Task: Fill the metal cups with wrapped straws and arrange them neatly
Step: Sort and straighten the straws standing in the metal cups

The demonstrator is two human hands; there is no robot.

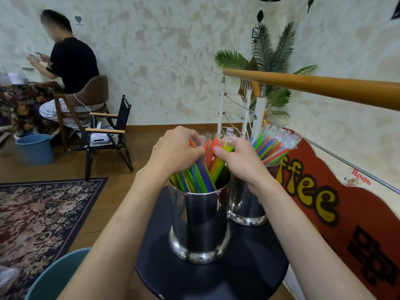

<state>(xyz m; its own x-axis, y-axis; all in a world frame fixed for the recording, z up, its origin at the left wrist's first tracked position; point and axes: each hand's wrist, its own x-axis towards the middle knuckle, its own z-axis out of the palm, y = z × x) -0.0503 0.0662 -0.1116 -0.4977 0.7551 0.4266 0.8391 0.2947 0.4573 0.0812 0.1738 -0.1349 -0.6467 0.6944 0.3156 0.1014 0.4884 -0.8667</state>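
Two shiny metal cups [200,224] [245,204], upright, side by side; each holds leaning multicoloured wrapped straws [201,172] [272,146].

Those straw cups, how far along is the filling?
The far metal cup looks done: wrapped straws fan from its top. The near metal cup is in hand; left hand and right hand grip its straw bundle. Left: settling and tidying them.

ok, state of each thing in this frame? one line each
Near cup: upright on the table, partly filled, straws leaning.
Far cup: upright, packed with straws fanning right.
Straws in near cup: wrapped, tops gripped by both hands.
Left hand: fingers curled round straw tops.
Right hand: pinches straw tops.
Table: holds both cups.
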